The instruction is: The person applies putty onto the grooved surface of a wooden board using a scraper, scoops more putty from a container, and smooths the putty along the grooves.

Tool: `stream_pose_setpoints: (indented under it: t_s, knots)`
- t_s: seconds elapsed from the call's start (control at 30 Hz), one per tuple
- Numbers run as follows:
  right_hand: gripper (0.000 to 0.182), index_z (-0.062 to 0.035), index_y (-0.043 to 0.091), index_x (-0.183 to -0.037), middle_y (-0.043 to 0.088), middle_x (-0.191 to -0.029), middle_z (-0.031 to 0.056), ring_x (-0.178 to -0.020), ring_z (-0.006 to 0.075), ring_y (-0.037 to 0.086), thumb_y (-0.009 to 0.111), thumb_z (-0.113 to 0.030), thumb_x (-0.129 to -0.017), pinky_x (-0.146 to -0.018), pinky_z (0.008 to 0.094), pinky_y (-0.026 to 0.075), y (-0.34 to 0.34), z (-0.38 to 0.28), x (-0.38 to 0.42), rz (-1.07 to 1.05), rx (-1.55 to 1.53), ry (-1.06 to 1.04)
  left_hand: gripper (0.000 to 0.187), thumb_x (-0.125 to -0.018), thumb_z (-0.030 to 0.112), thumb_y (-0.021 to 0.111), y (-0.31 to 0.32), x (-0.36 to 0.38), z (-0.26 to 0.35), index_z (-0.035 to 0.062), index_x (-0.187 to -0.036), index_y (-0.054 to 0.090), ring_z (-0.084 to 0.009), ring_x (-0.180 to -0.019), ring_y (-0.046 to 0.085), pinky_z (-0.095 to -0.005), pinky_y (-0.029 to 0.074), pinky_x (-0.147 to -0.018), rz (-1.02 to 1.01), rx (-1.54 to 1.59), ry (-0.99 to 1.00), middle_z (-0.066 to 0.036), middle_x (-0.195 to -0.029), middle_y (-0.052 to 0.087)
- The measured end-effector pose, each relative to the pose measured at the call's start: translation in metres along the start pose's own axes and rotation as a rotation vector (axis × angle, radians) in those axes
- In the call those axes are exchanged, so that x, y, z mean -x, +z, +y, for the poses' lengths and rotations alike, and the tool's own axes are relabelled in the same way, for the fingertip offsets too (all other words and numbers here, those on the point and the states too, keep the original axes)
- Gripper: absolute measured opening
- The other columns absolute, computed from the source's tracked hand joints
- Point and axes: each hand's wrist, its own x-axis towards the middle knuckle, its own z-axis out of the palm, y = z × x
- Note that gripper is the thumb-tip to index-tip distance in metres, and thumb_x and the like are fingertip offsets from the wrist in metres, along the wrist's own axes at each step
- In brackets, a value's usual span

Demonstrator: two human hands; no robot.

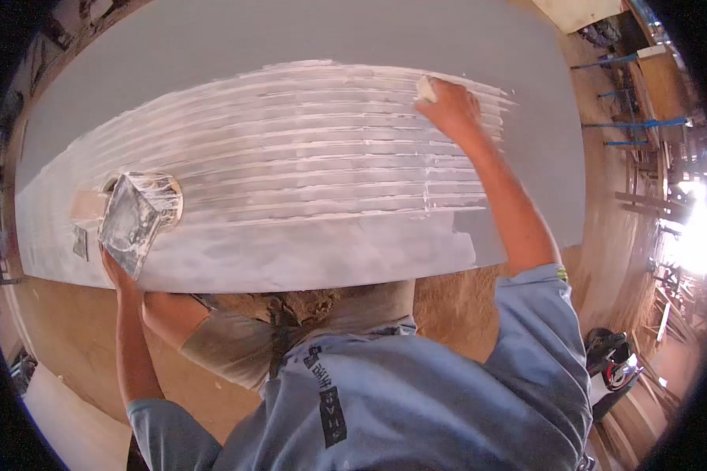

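A large grey panel (306,31) lies in front of me, covered across its middle with long parallel ridges of white paste (306,149). My right hand (454,110) is over the far right part of the ridges, its fingers closed round a small cream-coloured block (426,89). How much of it lies under the fingers is hidden. At the panel's near left, my left hand (118,272) grips a dark square plate (130,220) smeared with white paste, held tilted. Behind the plate, partly hidden, stands a round tub (171,200) with paste on its rim.
Left of the tub lie a pinkish-brown flat piece (89,206) and a small dark flat piece (80,242). Blue-legged stands (640,124) and a brown board (664,86) are at the right. Loose wood strips (660,330) and a dark-and-red object (617,365) lie on the floor.
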Motion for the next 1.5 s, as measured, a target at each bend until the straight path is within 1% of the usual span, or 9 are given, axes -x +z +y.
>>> stream_pose_setpoints:
  t_s: [0.43, 0.63, 0.7, 0.77, 0.8, 0.83, 1.03, 1.17, 1.5]
  knots:
    - [0.041, -0.0026, 0.067, -0.112, 0.070, -0.106, 0.0237, -0.100, 0.0397, 0.067, 0.071, -0.031, -0.083, -0.087, 0.0474, 0.052, -0.013, 0.241, -0.001, 0.172, 0.207, 0.168, 0.052, -0.105, 0.031, 0.038, 0.037, -0.002, 0.068, -0.0005, -0.146, 0.045, -0.0299, -0.138, 0.044, -0.0383, 0.032, -0.117, 0.099, -0.161, 0.070, -0.016, -0.151, 0.045]
    - [0.054, 0.0021, 0.064, -0.124, 0.069, -0.114, 0.0197, -0.107, 0.0329, 0.066, 0.069, -0.041, -0.091, -0.096, 0.0452, 0.050, 0.016, -0.011, 0.014, 0.199, -0.469, 0.099, 0.043, -0.101, 0.007, 0.045, 0.053, -0.005, 0.126, 0.0037, -0.143, 0.051, -0.0315, -0.141, 0.041, -0.0411, 0.027, -0.121, 0.142, -0.602, 0.208, -0.015, -0.151, 0.047]
    - [0.064, 0.0051, 0.059, -0.130, 0.067, -0.114, 0.0221, -0.110, 0.0321, 0.064, 0.070, -0.043, -0.090, -0.097, 0.0420, 0.050, 0.045, -0.132, 0.024, 0.116, -0.422, 0.024, 0.041, -0.102, 0.014, 0.048, 0.053, -0.004, 0.138, 0.0045, -0.141, 0.053, -0.0312, -0.140, 0.041, -0.0426, 0.028, -0.120, 0.148, -0.565, 0.169, -0.015, -0.151, 0.047]
    - [0.046, 0.0010, 0.067, -0.093, 0.069, -0.089, 0.0207, -0.085, 0.0313, 0.069, 0.072, -0.044, -0.087, -0.078, 0.0459, 0.054, 0.048, -0.229, 0.016, -0.154, -0.563, -0.204, 0.041, -0.103, 0.018, 0.049, 0.052, -0.005, 0.139, 0.0046, -0.141, 0.053, -0.0310, -0.141, 0.041, -0.0431, 0.028, -0.120, 0.158, -0.562, 0.175, -0.015, -0.151, 0.047]
    - [0.043, -0.0012, 0.062, -0.079, 0.069, -0.082, 0.0210, -0.077, 0.0358, 0.068, 0.070, -0.043, -0.086, -0.071, 0.0486, 0.053, 0.064, -0.265, 0.009, -0.024, -0.514, -0.367, 0.042, -0.103, 0.021, 0.050, 0.051, -0.007, 0.133, 0.0055, -0.141, 0.053, -0.0310, -0.141, 0.041, -0.0434, 0.027, -0.120, 0.152, -0.588, 0.178, -0.014, -0.151, 0.047]
    - [0.040, -0.0014, 0.064, -0.082, 0.069, -0.084, 0.0216, -0.080, 0.0378, 0.068, 0.069, -0.041, -0.085, -0.072, 0.0491, 0.053, 0.064, -0.301, 0.006, -0.033, -0.498, -0.373, 0.043, -0.103, 0.025, 0.052, 0.050, -0.007, 0.130, 0.0064, -0.141, 0.053, -0.0310, -0.142, 0.040, -0.0437, 0.027, -0.120, 0.145, -0.616, 0.183, -0.014, -0.151, 0.047]
    - [0.035, -0.0037, 0.071, -0.096, 0.072, -0.091, 0.0208, -0.089, 0.0394, 0.070, 0.065, -0.033, -0.078, -0.078, 0.0510, 0.054, 0.086, -0.397, -0.021, -0.030, -0.408, -0.344, 0.043, -0.102, 0.027, 0.053, 0.045, -0.004, 0.141, 0.0092, -0.141, 0.055, -0.0308, -0.142, 0.040, -0.0425, 0.025, -0.122, 0.159, -0.571, 0.138, -0.012, -0.152, 0.047]
    - [0.035, -0.0052, 0.073, -0.101, 0.073, -0.095, 0.0202, -0.093, 0.0373, 0.071, 0.067, -0.030, -0.076, -0.082, 0.0509, 0.055, 0.082, -0.381, -0.026, -0.074, -0.256, -0.412, 0.041, -0.102, 0.021, 0.053, 0.050, -0.007, 0.123, 0.0043, -0.140, 0.055, -0.0295, -0.141, 0.042, -0.0403, 0.030, -0.119, 0.158, -0.597, 0.209, -0.012, -0.150, 0.049]
    - [0.042, -0.0059, 0.070, -0.106, 0.073, -0.098, 0.0153, -0.096, 0.0337, 0.069, 0.070, -0.037, -0.078, -0.087, 0.0500, 0.051, 0.026, -0.131, 0.001, -0.086, -0.046, -0.155, 0.044, -0.105, 0.018, 0.042, 0.053, -0.004, 0.136, -0.0009, -0.144, 0.048, -0.0313, -0.141, 0.041, -0.0392, 0.031, -0.117, 0.100, -0.501, 0.150, -0.016, -0.151, 0.046]
